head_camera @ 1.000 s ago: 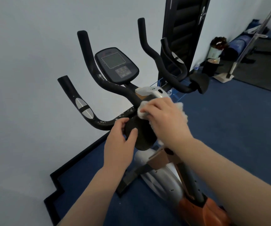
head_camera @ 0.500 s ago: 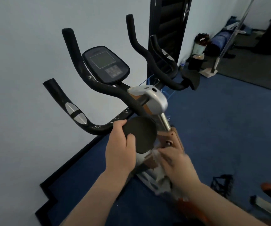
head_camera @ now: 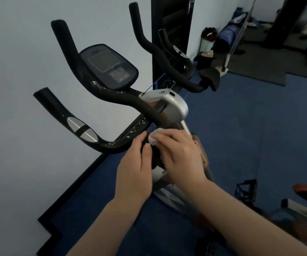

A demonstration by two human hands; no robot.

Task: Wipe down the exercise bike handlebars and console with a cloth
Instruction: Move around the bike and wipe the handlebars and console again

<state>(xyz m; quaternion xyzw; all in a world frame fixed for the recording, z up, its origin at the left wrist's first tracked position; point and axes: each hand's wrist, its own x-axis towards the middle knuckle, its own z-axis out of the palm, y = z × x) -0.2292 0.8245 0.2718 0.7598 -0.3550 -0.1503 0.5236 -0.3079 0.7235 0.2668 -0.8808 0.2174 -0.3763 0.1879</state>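
The exercise bike's black foam handlebars (head_camera: 104, 100) curve up toward the wall, flecked with white specks. Between them sits the dark oval console (head_camera: 109, 66) with a grey screen. A round black elbow pad (head_camera: 153, 154) sits at the near end of the left bar. My left hand (head_camera: 133, 169) grips that pad's left edge. My right hand (head_camera: 179, 154) presses a small white cloth (head_camera: 155, 136) onto the pad's top; only a corner of the cloth shows past my fingers.
A silver stem cover (head_camera: 175, 106) joins the bars to the orange-brown frame below. The white wall is close on the left, a black door frame (head_camera: 169, 34) behind. Blue carpet (head_camera: 241, 135) lies to the right, with a pedal (head_camera: 246, 191) and clutter in the far corner.
My right hand, which was down by the frame half a second ago, has come back up with the cloth onto the elbow pad. The left hand has kept its grip.
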